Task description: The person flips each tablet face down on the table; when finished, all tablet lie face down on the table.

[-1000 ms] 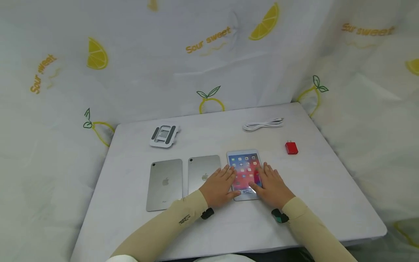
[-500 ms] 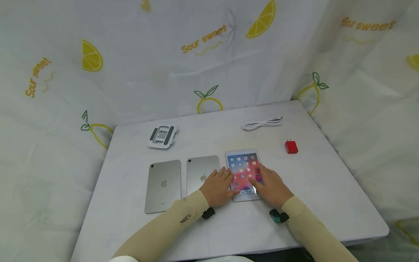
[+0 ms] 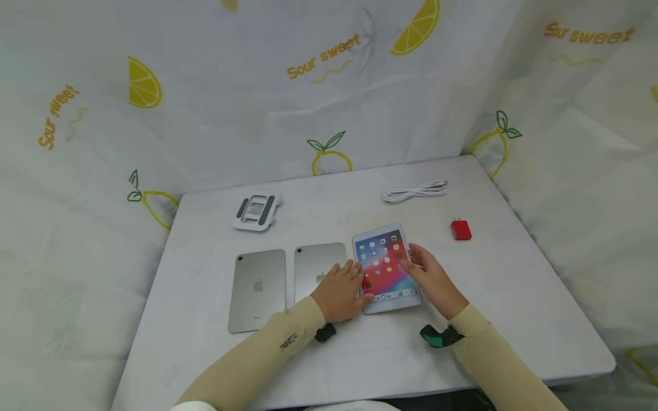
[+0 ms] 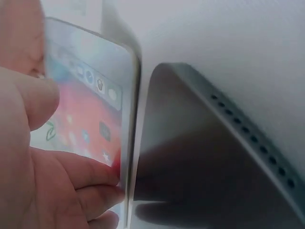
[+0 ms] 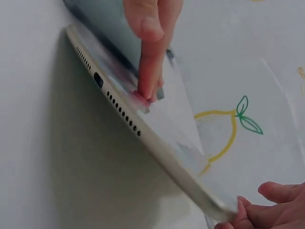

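Observation:
A tablet (image 3: 382, 262) with a lit home screen is tilted, its right side raised off the table. My right hand (image 3: 434, 279) grips that raised edge, thumb over the screen side. In the right wrist view, the tablet's port edge (image 5: 112, 98) slants upward toward the right hand's fingertips (image 5: 281, 210). My left hand (image 3: 336, 292) touches the lower left edge with nearly straight fingers, thumb by the bottom corner. Below the left hand lies a silver tablet (image 3: 308, 264), back up, partly covered by it. Another silver tablet (image 3: 257, 291) lies face down further left.
A white folding stand (image 3: 257, 212) with dark pads lies at the back left. Toward the back right are a coiled white cable (image 3: 414, 193) and a red charger plug (image 3: 461, 230). A printed white curtain (image 3: 216, 114) borders the white table (image 3: 514, 319).
My right hand has slid from lying on the screen to the tablet's right edge and lifted that side. The tablet has turned slightly. The left hand stays about where it was.

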The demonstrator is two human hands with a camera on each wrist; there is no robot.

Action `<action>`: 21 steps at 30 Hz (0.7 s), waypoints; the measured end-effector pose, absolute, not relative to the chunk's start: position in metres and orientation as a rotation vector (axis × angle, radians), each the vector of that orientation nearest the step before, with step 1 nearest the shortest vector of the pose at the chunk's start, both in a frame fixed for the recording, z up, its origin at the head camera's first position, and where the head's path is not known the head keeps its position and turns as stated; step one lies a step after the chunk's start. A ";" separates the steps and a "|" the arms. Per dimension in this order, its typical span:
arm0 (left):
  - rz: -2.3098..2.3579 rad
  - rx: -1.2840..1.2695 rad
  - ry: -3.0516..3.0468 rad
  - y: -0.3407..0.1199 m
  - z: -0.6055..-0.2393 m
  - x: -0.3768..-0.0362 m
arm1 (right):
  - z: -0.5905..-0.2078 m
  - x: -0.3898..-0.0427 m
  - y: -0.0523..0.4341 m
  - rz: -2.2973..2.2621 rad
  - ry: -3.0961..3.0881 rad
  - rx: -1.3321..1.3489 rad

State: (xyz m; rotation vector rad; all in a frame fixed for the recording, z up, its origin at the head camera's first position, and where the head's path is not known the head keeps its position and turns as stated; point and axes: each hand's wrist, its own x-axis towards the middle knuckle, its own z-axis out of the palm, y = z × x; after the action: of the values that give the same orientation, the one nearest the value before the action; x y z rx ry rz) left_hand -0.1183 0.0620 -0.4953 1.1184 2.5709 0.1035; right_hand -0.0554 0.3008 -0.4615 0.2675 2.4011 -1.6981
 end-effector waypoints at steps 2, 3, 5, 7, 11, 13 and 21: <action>0.127 1.102 2.574 0.058 -0.495 -0.120 | -0.454 -0.056 0.294 -1.768 2.391 0.185; 0.140 1.095 2.575 0.055 -0.495 -0.121 | -0.451 -0.057 0.290 -1.793 2.387 0.138; 0.174 1.083 2.568 0.051 -0.494 -0.124 | -0.446 -0.059 0.282 -1.841 2.370 0.050; 0.222 1.070 2.557 0.046 -0.492 -0.126 | -0.442 -0.062 0.273 -1.882 2.341 -0.023; 0.406 1.090 2.524 0.039 -0.484 -0.131 | -0.439 -0.066 0.257 -1.940 2.285 -0.139; 0.519 1.125 2.516 0.037 -0.477 -0.134 | -0.439 -0.068 0.251 -1.977 2.254 -0.191; 0.762 1.149 2.647 0.025 -0.452 -0.136 | -0.451 -0.074 0.232 -2.040 2.182 -0.349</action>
State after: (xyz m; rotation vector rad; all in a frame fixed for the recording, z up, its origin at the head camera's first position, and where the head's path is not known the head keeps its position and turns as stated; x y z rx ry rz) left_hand -0.1358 0.0255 -0.4520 1.1490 2.6471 0.7622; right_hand -0.0738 0.2325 -0.4507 -0.3492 2.1817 -2.0396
